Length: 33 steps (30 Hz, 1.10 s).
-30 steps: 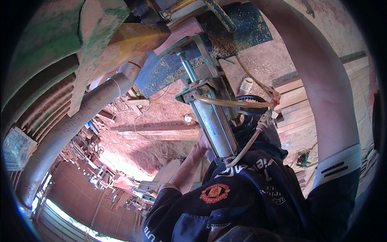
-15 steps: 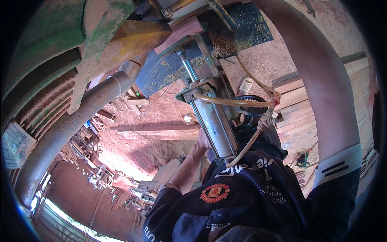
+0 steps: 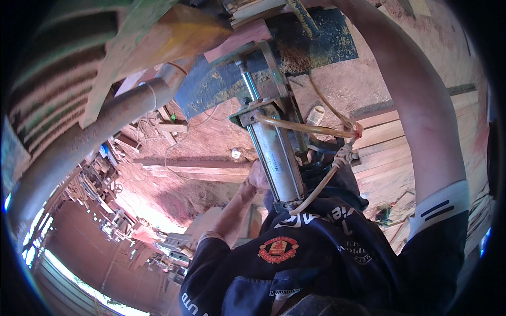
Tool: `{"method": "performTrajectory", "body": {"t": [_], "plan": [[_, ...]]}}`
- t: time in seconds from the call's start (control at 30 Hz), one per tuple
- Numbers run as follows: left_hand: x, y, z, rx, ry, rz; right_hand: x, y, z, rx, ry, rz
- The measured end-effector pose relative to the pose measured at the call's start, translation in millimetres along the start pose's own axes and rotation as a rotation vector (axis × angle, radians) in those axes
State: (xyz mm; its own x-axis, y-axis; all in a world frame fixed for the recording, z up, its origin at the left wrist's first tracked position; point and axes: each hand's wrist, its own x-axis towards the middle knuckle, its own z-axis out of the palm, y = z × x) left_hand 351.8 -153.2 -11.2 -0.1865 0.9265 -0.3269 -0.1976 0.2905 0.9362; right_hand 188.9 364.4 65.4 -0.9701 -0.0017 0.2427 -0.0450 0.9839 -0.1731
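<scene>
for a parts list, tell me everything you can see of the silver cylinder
The silver cylinder looks metal: a labelled barrel flanked by slim rods, with a shiny rod extending from its upper end. It slants, lower end overlapping the dark shirt. Amber hoses join both ends. The left hand is beside it, contact unclear.

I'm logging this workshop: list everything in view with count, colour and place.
cylinder: one, silver, centre
hoses: at least two, amber, cylinder's right
block: one, pink, top centre
sheet: one, dark blue, top centre
lever: one, blue-yellow, top
housing: one, green, upper left
pipe: one, grey, left
beam: at least one, reddish, left of cylinder
planks: several, pale brown, right
small items: two, whitish, either side of cylinder
clutter: uncounted, mixed, lower left
jersey: one, dark blue, bottom
forearms: two, bare, lower centre and right
left grip: one, bare, cylinder's left, partly hidden
right grip: out of view
</scene>
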Motion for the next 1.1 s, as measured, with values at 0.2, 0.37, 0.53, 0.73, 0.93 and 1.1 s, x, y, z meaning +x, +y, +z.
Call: {"method": "performTrajectory", "body": {"t": [0.2,0.37,0.53,0.73,0.93,1.1], "plan": [[-22.8,-39.3,7.1,-0.030,0.123,-0.147,0.7,2.6,7.3,-0.055,-0.008,-0.008],[-24.8,-54.3,15.1,0.008,0.224,-0.106,-1.3,8.2,8.2,-0.029,0.016,-0.089],[-23.8,-57.5,18.5,0.097,0.273,-0.020,3.1,6.6,6.9,-0.088,-0.043,-0.094],[-27.4,-69.4,22.2,0.036,0.316,-0.176,-1.9,3.5,3.5,-0.070,-0.062,-0.052],[-30.3,-65.3,17.7,0.153,0.272,-0.084,2.4,5.4,11.1,-0.096,-0.026,-0.047],[-27.0,-64.7,22.4,-0.004,0.311,-0.205,-0.3,6.4,8.4,-0.104,-0.027,-0.055]]}}
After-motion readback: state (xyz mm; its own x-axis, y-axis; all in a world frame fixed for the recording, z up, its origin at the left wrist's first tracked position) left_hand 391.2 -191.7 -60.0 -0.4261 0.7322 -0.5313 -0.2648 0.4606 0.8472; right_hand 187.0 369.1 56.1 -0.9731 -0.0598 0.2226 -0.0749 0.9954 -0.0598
